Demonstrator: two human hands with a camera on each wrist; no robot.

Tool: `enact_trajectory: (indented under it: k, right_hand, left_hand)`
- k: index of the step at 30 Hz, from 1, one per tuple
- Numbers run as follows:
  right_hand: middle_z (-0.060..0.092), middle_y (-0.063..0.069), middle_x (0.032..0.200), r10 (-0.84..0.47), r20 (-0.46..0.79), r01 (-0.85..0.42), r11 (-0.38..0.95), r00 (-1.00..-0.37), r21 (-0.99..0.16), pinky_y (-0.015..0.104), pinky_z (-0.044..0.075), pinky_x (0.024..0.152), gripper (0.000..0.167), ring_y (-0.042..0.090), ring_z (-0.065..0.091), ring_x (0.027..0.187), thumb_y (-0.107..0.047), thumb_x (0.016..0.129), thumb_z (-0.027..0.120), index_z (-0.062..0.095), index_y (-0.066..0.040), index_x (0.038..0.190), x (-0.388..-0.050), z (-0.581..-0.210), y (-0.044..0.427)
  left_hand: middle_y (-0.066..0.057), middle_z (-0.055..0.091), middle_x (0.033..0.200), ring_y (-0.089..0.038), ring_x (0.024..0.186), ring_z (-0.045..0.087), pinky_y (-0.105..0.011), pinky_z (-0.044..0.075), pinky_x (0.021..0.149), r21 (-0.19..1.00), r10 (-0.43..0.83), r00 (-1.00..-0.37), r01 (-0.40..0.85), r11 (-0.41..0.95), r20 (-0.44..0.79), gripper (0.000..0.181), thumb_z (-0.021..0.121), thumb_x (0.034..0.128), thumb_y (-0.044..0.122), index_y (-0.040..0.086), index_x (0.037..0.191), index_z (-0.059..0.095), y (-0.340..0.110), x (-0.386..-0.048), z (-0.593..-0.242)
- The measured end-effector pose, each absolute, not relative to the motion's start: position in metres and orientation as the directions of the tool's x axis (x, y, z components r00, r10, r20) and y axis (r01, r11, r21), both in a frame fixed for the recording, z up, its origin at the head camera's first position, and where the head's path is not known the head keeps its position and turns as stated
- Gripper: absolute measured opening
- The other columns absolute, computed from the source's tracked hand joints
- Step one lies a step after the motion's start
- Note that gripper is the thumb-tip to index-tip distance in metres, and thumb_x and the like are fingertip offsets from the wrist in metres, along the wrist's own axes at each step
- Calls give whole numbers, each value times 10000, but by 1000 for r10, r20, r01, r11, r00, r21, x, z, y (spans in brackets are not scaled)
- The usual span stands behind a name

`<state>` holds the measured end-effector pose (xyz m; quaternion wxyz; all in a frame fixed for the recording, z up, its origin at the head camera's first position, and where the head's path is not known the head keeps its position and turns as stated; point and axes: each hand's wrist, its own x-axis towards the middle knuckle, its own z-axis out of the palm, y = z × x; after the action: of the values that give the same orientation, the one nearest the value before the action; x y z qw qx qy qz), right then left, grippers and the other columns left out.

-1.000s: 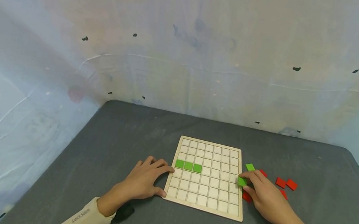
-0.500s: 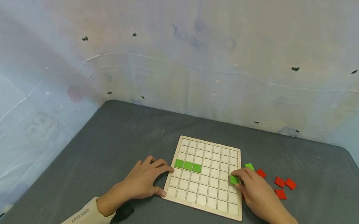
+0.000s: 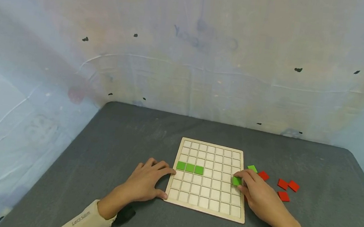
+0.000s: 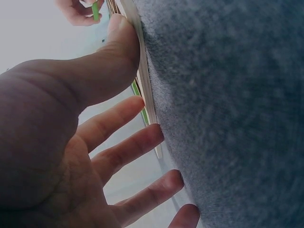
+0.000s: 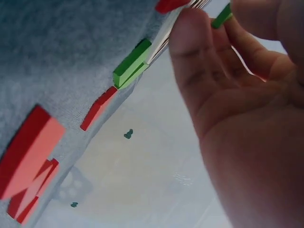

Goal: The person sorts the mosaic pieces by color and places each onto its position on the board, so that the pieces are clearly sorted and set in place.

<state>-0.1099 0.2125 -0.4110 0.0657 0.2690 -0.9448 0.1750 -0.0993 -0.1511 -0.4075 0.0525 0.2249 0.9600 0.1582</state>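
Over board point(image 3: 205, 192), R hand point(image 3: 262, 195) pinches grn tile point(image 3: 236, 181), prob. just above surface.

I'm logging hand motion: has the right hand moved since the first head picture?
Yes, leftward: in the head view, the right hand reaches farther over the grid board.

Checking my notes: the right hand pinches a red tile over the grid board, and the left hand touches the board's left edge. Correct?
Not red: the head view shows the right hand pinching a green tile over the grid board. The left hand does touch its left edge.
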Motion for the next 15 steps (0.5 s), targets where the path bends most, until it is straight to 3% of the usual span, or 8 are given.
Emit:
enact_trajectory:
  k: [9,15]
  right_hand:
    - [566,-68,1187,-518,255,-575,765,-817,-289,199,481,638,334,20,570,852,-126,902,736,596,-170,1201,-108,-413,207]
    - [587,-81,1169,-506,251,-560,790,-825,-249,208,474,612,325,45,587,898,-144,898,741,613,-187,1194,-109,-413,209]
  left_hand:
    - [62,561,1333,-235,1134,471,-467,378,804,321,452,-892,419,849,-30,697,852,716,451,320,1348,590,-151,-100,-407]
    - [62,558,1336,-242,1147,470,-470,381,812,319,448,-893,416,852,-33,698,850,717,453,319,1350,589,-151,-100,-408]
